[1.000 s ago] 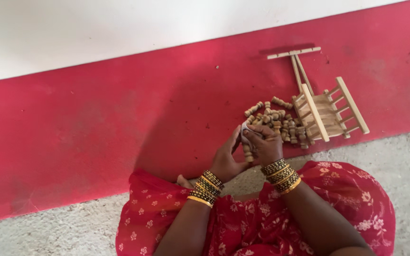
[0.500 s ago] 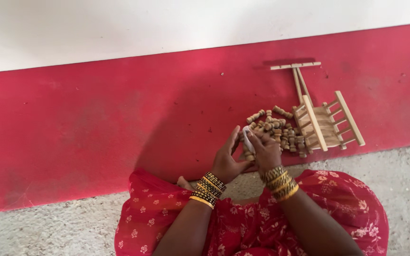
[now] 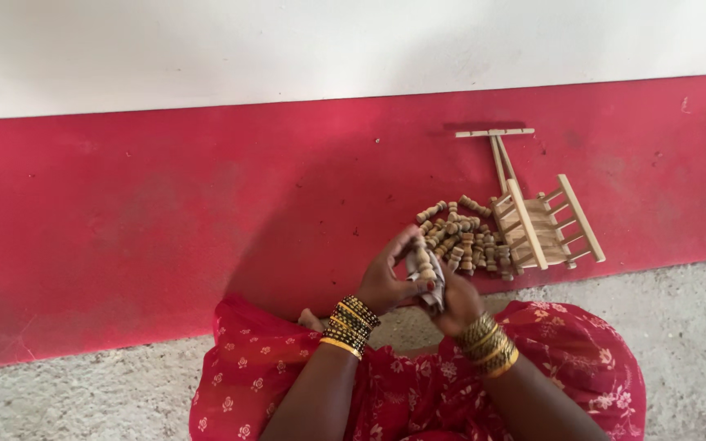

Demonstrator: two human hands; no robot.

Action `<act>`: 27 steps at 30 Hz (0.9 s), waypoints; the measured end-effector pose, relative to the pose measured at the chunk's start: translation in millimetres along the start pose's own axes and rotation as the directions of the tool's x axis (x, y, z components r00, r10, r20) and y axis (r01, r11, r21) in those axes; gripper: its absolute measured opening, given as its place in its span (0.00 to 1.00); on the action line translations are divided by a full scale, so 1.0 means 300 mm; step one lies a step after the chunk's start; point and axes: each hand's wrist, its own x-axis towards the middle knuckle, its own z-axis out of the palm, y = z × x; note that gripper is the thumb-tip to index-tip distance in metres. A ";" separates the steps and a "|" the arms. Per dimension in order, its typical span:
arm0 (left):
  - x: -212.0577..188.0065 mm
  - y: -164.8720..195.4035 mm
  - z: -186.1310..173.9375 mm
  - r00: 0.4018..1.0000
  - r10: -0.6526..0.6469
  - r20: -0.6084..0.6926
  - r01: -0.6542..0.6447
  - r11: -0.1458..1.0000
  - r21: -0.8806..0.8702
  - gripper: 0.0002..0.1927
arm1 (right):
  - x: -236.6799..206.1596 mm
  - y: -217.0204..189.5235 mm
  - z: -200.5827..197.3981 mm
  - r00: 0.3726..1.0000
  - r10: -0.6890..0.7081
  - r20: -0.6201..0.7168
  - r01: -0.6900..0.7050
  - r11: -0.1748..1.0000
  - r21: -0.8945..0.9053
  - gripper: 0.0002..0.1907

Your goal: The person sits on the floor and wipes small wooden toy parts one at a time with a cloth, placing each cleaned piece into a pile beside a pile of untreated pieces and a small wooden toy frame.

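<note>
Peg — small, turned, pale wood, ribbed — sits pinched between your left hand and right hand, fingers clenched on it with grey paper.

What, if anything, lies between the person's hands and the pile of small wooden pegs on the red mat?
Nothing visible does. The left hand and right hand hold a peg with a grey scrap, right at the near edge of the pile. The wooden frame lies beyond it.

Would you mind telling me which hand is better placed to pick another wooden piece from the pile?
Probably the right hand: it sits on the side of the pile beside the small wooden frame. The left hand is farther off.
</note>
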 end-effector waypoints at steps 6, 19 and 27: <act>-0.036 0.022 0.015 0.999 0.032 -0.026 -0.032 0.999 0.006 0.50 | 0.010 0.014 0.039 0.979 -0.165 -0.121 0.169 0.985 0.027 0.20; -0.034 -0.128 -0.175 0.628 0.041 -0.777 0.496 0.749 0.439 0.46 | -0.071 -0.009 0.040 0.999 -0.028 0.017 0.029 0.995 -0.094 0.14; -0.003 -0.179 -0.083 0.938 -0.347 0.025 0.339 0.896 -0.288 0.44 | -0.019 -0.010 -0.056 0.992 -0.104 0.077 0.116 0.979 -0.165 0.21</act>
